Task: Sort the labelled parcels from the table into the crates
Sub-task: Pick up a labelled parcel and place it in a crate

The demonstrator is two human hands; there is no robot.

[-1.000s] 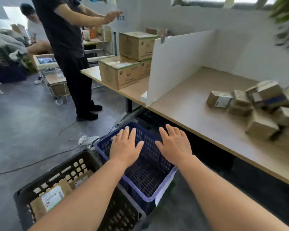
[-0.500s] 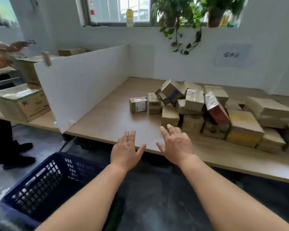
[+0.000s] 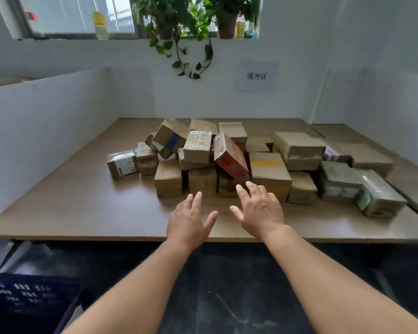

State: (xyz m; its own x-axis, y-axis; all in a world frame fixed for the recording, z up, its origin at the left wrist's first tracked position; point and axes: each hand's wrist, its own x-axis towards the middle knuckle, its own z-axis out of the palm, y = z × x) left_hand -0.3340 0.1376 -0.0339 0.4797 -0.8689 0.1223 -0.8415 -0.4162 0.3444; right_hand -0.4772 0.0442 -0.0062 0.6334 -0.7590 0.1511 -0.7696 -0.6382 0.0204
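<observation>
A heap of several taped cardboard parcels [image 3: 269, 172] lies in the middle of the wooden table [image 3: 82, 208]. A red parcel [image 3: 231, 160] leans tilted on top of the heap. A small labelled parcel [image 3: 122, 163] stands at the heap's left end. My left hand [image 3: 190, 224] hovers over the table's front part, fingers straight, holding nothing. My right hand [image 3: 260, 209] is stretched out with spread fingers just in front of the parcels below the red one, not holding any. A corner of the blue crate [image 3: 22, 295] shows at the lower left on the floor.
White partition boards [image 3: 46, 121] wall the table on the left, back and right. A paper sign [image 3: 257, 75] hangs on the back wall under potted plants [image 3: 179, 25] on the windowsill. Dark floor [image 3: 227, 297] lies below the table's front edge.
My view has swung right from the crates on the floor to face the table. Both hands moved from above the blue crate to over the table, close to the parcel heap.
</observation>
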